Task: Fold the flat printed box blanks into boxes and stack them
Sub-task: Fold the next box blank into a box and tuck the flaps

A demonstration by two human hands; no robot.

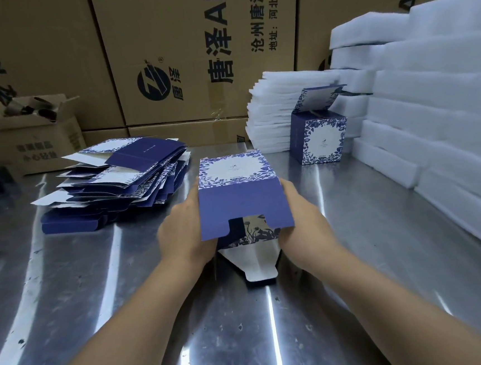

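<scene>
Over the shiny worktop (96, 282), the left hand (182, 234) and right hand (303, 220) each have a tight grip on one side of the half-made box (239, 200). Its white flap (255, 264) hangs loose. Squeezing too hard could bend it.

We see the table (369, 243) as polished sheet metal, streaked with glare and flecked with dark specks. The box blank (241, 199) at centre is thin printed card, matt blue outside, plain white within. At ten o'clock the pile of flat blanks (122, 178) shows the same matt card with white undersides. The folded box (320, 140) at one o'clock matches. The foam pads (444, 100) at two o'clock look soft, white, faintly fuzzy. The cartons (193, 55) at twelve o'clock are dull brown corrugated cardboard.
</scene>
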